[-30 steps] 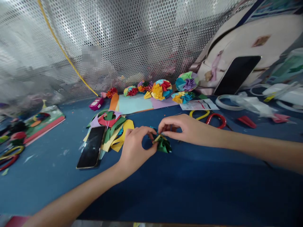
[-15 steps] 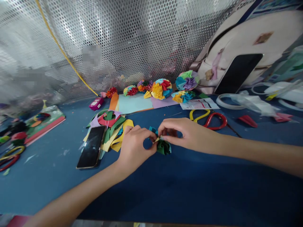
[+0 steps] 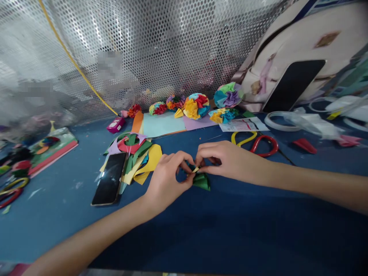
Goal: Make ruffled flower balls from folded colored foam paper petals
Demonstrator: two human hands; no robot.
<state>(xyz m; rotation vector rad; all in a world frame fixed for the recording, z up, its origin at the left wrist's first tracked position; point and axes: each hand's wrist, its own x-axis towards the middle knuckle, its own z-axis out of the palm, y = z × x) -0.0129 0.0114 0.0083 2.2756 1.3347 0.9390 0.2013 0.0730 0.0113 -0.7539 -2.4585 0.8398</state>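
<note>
Over the middle of the table my left hand [image 3: 169, 180] and my right hand [image 3: 220, 158] meet, each with thumb and forefinger pinched. Between their fingertips is a folded paper piece [image 3: 202, 181], with dark green folds fanning out below and a small pale yellow part [image 3: 196, 169] at the pinch. My fingers hide the rest of it. To the left of my left hand lie colourful paper scraps [image 3: 149, 159]. Just beyond my right wrist is a pair of scissors [image 3: 266, 145] with yellow and red handles.
A black phone [image 3: 109, 180] rests on the scraps' near edge. Pleated paper balls [image 3: 196, 106] and light blue paper [image 3: 162, 124] line the back, before a perforated metal panel [image 3: 172, 50]. Another phone [image 3: 294, 86] leans on a pale backpack [image 3: 304, 50]. More scissors [image 3: 13, 190] lie far left.
The green folds now spread flatter and point down to the right. A blue part seen earlier above the pinch is mostly hidden. Both hands stay pinched at nearly the same spot.
</note>
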